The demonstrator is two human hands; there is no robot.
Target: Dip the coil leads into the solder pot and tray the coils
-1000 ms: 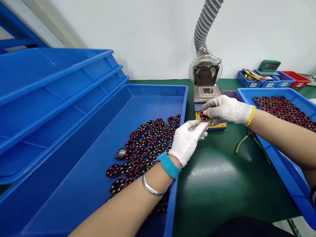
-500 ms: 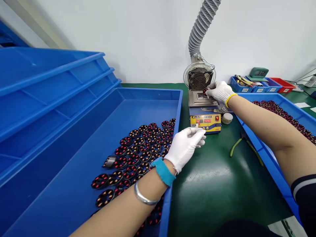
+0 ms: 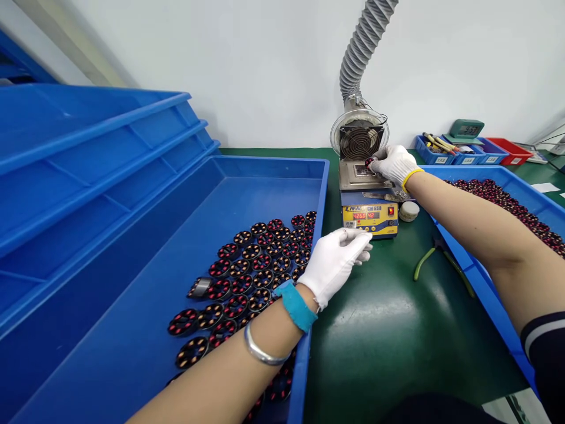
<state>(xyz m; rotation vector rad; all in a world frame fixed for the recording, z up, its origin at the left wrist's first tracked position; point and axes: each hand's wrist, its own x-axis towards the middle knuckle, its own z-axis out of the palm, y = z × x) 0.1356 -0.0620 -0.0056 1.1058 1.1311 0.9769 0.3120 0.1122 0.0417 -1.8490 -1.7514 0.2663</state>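
Note:
In my gloved right hand a small wound motor stator is pinched at its edge. The hand holds it over the small bath of a metal-topped solder pot, whose yellow front panel has red lit digits. My gloved left hand hovers at the right rim of a big blue tray, in front of the pot. Its thumb and fingers are pressed together; whatever they hold, if anything, is hidden. Several stators with red or copper-coloured windings lie in that tray, one of them tipped on its side.
Stacked blue trays stand at the left. A fan with a grey duct sits behind the pot. Right of it are a round white tub, green-handled pliers, and a second blue tray with many stators. Small bins line the back.
The view has shifted slightly, so everything sits a little further right. The stator in my right hand appears slightly more tilted. My left hand keeps its place and finger pose.

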